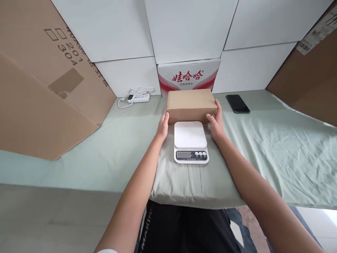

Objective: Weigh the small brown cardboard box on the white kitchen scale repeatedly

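— Brown cardboard, plain and closed: a flat rectangular carton (191, 105) sits on the pale green cloth-covered worktop (276, 147), just behind a white square digital kitchen scale (190, 141).

— And the hands?

— One at each short end. The left hand (163, 125) presses flat against the left side, the right hand (216, 121) wraps the right corner with the thumb on the front face. So the grip is a two-sided squeeze on the box, palms facing inward — probably because it is too wide for one hand.

— Is it lifted?

— It looks to rest on the cloth, its front edge close to the scale's platform; I cannot tell whether it has left the surface.

— What else?

— A black smartphone (237, 103) lies face up to the right, a white power strip with its cord (137, 97) to the left. Behind the box stands a red-and-white printed carton (188, 75) against white wall panels (184, 28), and large brown cardboard sheets (39, 88) lean in at both sides.
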A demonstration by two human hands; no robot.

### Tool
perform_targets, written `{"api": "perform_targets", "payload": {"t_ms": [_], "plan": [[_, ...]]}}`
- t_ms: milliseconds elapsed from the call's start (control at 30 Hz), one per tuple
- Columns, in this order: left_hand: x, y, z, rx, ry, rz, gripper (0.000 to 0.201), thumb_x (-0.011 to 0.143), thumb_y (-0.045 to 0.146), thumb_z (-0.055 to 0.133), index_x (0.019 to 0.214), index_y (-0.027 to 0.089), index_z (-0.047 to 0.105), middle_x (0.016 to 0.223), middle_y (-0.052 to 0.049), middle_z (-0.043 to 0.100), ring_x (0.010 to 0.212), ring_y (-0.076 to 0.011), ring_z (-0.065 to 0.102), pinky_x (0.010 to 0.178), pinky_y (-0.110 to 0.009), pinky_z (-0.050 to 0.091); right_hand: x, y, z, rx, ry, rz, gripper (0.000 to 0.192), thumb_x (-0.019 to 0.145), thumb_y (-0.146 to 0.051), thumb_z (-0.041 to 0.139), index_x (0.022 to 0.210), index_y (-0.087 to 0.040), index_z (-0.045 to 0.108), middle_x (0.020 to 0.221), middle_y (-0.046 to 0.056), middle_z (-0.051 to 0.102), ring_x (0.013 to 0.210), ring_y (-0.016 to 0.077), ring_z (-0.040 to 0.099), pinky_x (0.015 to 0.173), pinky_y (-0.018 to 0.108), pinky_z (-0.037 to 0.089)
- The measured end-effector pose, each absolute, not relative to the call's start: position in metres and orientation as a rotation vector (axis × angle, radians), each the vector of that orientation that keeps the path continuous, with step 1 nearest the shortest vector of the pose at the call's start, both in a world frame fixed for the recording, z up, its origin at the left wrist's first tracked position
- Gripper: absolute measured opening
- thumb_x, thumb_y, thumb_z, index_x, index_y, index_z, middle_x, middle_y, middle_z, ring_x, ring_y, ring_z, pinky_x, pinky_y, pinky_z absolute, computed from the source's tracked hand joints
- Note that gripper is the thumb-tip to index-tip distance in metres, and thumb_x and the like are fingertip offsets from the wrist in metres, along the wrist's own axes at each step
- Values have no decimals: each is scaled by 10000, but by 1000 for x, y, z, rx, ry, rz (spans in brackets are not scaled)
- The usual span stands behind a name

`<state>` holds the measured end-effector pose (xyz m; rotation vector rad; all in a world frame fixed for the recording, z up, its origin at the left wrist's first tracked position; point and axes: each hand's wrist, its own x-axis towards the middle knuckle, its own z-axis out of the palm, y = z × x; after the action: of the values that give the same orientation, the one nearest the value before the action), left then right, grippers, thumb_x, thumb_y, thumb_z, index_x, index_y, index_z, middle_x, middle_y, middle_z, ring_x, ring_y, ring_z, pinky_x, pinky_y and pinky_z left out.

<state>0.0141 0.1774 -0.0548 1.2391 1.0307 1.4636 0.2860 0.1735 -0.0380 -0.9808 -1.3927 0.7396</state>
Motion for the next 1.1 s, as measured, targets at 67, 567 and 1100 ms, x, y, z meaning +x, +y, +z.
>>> {"api": "perform_targets", "payload": {"t_ms": [67,567,1100], "plan": [[7,180,-51,1168,1092,1512,864,999,839,498,1663,287,523,1859,-66,386,1778,-286,244,1449,-511,244,290,175,-40,-975,-1401,751,1067,886,-727,669,1769,-366,191,1809,80,421,1669,353,437,1405,626,335],[4,176,-43,1097,1068,1407,905,1007,859,400,1688,271,497,1866,-71,360,1752,-292,315,1437,-484,283,303,178,-49,-1019,-1304,955,933,872,-644,702,1711,-403,371,1723,26,586,1555,322,578,1313,585,488],[11,171,-41,1158,990,1409,840,955,838,562,1547,247,642,1735,-90,582,1691,-345,448,1383,-472,387,294,172,-36,-1077,-1346,933,787,931,-499,594,1686,-471,373,1805,-88,464,1721,329,370,1438,607,326]]}}
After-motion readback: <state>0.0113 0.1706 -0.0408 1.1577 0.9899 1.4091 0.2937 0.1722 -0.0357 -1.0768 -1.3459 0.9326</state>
